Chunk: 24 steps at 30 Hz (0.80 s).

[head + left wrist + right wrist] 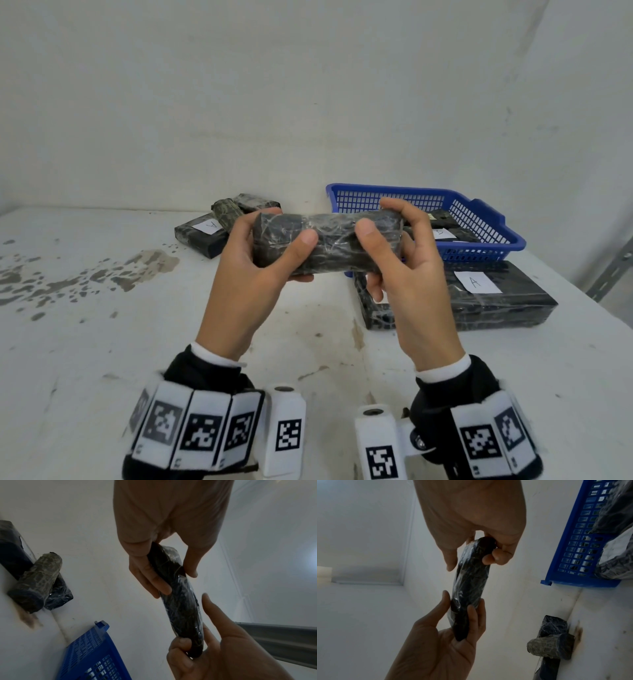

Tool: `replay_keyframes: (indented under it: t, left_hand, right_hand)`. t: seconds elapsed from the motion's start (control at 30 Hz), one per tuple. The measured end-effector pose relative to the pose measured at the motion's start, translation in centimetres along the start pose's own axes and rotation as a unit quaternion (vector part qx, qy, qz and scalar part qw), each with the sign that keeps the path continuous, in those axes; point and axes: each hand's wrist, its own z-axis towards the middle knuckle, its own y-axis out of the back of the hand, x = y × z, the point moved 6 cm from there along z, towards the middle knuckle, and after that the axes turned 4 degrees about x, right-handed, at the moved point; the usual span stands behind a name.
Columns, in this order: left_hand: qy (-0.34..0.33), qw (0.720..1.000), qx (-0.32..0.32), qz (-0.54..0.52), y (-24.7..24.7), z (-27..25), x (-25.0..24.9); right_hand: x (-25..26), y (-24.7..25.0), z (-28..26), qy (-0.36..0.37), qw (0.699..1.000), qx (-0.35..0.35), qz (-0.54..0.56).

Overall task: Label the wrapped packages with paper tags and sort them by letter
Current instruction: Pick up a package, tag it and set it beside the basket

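Left hand and right hand each grip one end of a dark wrapped package, held level above the worktop; blue basket behind; A-tagged package at right.

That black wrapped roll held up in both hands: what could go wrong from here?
1. The wrapped roll shows no paper tag, so it could get sorted unlabelled into the blue basket.
2. The left hand and right hand grip only its ends on glossy film; it might slip and fall onto the A-tagged package below.
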Motion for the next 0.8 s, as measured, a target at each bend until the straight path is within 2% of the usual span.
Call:
replay_keyframes:
  t: [0.3,0.43,0.6,0.8]
  left_hand:
    - [-0.009,1.0,0.02,-0.002,-0.35,-0.08,-0.07]
    - [0.001,0.999,0.029,0.04,-0.34,-0.22,-0.15]
    - [0.01,0.999,0.031,-0.025,-0.2,0.03,-0.15]
    - [0.01,0.997,0.033,-0.069,0.08,0.24,-0.13]
  right_hand:
    - [-0.18,-0.06,-0.07,0.019,0.999,0.004,-0.03]
    - [-0.05,-0.05,-0.11,0.03,0.999,-0.005,-0.034]
    - [0.11,0.18,0.13,0.029,0.999,-0.008,-0.022]
    - [-0.56,0.85,0.45,-0.005,0.999,-0.03,-0.017]
